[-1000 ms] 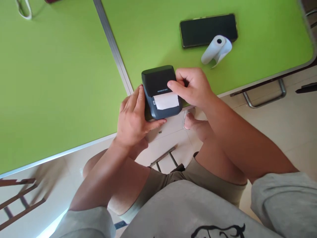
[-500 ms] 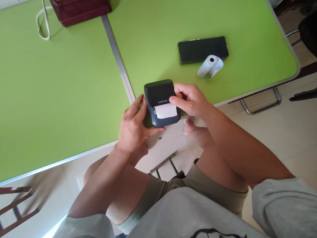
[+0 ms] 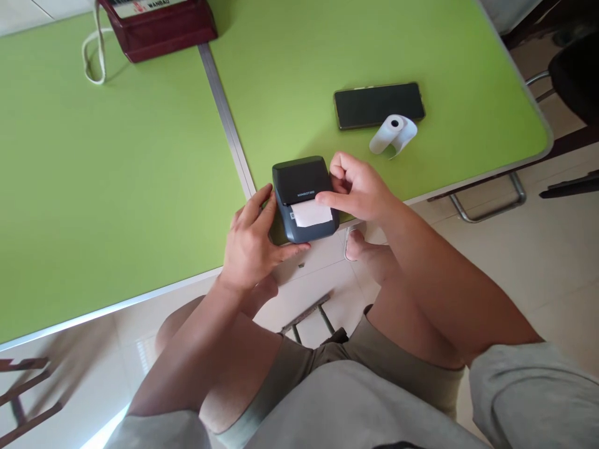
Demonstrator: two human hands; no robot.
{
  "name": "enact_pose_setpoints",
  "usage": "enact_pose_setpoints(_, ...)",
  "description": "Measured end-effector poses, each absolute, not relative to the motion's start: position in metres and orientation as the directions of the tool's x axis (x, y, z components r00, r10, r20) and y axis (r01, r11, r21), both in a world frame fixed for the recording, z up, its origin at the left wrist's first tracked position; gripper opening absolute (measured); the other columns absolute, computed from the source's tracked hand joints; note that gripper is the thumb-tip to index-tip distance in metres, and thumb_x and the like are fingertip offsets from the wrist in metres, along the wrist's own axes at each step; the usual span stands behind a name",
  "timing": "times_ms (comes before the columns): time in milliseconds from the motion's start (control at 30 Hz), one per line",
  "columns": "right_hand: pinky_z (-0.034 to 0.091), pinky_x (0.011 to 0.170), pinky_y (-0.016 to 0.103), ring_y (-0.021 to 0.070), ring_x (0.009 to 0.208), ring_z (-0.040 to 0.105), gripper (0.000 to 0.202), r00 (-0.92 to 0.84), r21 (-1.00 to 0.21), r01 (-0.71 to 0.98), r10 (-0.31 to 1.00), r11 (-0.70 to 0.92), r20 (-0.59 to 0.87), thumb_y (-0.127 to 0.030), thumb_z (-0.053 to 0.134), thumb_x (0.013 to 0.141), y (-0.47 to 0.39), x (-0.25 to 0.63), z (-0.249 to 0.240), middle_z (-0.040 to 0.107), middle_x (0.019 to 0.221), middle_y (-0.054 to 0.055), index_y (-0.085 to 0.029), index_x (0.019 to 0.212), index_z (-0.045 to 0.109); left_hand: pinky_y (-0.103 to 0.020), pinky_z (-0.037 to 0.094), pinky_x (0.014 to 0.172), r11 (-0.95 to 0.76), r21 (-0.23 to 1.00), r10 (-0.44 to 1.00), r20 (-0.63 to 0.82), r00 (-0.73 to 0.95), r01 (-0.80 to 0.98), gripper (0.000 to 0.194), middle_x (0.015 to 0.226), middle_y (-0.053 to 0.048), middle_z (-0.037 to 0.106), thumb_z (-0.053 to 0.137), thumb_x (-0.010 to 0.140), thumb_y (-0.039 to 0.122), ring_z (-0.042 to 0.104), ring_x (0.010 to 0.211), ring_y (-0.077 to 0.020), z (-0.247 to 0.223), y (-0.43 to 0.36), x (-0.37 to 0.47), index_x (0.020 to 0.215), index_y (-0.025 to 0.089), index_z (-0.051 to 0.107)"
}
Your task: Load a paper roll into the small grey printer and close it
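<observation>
In the head view, the blue-grey and black plastic box-shaped printer [image 3: 299, 176] sat at the near edge of the green, metal-edged tabletop [image 3: 145, 181], between your two hands. Your left hand [image 3: 251, 240] cupped the printer's near left corner, thumb spread well away from the fingers. Your right hand [image 3: 356, 187] was at the printer's right side, thumb straight at the black lid's front edge, fingers curled; whether they were pinching the lid, you could not tell from here.

The likeliest trouble was a slip: the printer's near end reached the table edge, so a hard push from the right with a slack left hand could have tipped it towards your lap. The flat white paper tongue [image 3: 312, 213] at the printer's front lay just below your right thumb, so a dragging thumb might have creased or torn it. Beyond the printer to the right, the loosely unwound white paper roll [image 3: 384, 136] lay near the black rectangular phone [image 3: 377, 107]; a swinging right forearm could have set it rolling.
</observation>
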State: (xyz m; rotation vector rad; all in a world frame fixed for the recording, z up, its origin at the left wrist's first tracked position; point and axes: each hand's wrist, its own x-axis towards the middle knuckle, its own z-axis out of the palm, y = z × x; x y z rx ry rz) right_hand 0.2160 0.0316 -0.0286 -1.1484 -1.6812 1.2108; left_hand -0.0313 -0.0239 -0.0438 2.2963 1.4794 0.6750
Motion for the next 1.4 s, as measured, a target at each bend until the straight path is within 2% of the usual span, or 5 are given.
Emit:
enact_pose_setpoints(433,0.030,0.055,0.029,0.0096,0.050,0.042,0.026,-0.217,-0.589,0.639,0.851,0.494,0.478,-0.033,0.063,0.092,0.040,0.193,0.001,0.052,0.059,-0.005,-0.024,0.074,0.046,-0.049,0.053,0.110,-0.442,0.365,0.896,0.229,0.381,0.820,0.104,0.146,-0.024,0.062,0.050,0.086,0.089,0.065,0.132,-0.0369,-0.043,-0.029,-0.023,0.152,0.010,0.046)
enact_pose_setpoints(833,0.024,0.057,0.030,0.0136,0.054,0.046,0.032,-0.431,-0.217,0.886,0.900,0.409,-0.063,-0.013,0.069,0.078,0.049,0.183,0.028,0.070,0.076,0.001,-0.027,0.106,0.076,-0.047,0.053,0.110,-0.495,0.317,0.863,0.292,0.413,0.809,0.103,0.143,-0.025,0.063,0.047,0.090,0.087,0.066,0.129,-0.0347,-0.044,-0.032,-0.024,0.152,0.006,0.044)
enact_pose_setpoints(1100,0.036,0.058,0.030,0.0149,0.064,0.058,0.025,-0.455,-0.530,0.747,0.890,0.401,0.032,-0.013,0.076,0.074,0.046,0.197,0.038,0.072,0.082,-0.001,-0.026,0.095,0.071,-0.048,0.054,0.109,-0.501,0.311,0.858,0.304,0.415,0.808,0.101,0.142,-0.025,0.064,0.049,0.090,0.085,0.066,0.129,-0.0354,-0.044,-0.031,-0.023,0.153,0.006,0.042)
enact_pose_setpoints(1233,0.039,0.051,0.028,0.0103,0.061,0.053,0.034,-0.280,-0.953,0.210,0.947,0.220,0.157,-0.043,0.080,0.080,0.044,0.220,0.029,0.074,0.107,0.000,-0.030,0.109,0.068,-0.047,0.054,0.110,-0.503,0.289,0.854,0.309,0.418,0.815,0.100,0.140,-0.025,0.065,0.052,0.090,0.084,0.066,0.129,-0.0344,-0.044,-0.032,-0.024,0.151,0.005,0.043)
enact_pose_setpoints(1400,0.022,0.039,0.026,0.0066,0.045,0.036,0.049,-0.012,-0.956,-0.288,0.998,-0.061,-0.060,-0.061,0.078,0.068,0.045,0.225,-0.005,0.061,0.076,-0.004,-0.026,0.098,0.062,-0.049,0.054,0.109,-0.490,0.299,0.864,0.288,0.412,0.818,0.101,0.142,-0.026,0.064,0.056,0.089,0.083,0.066,0.129,-0.0353,-0.045,-0.032,-0.024,0.151,0.005,0.043)
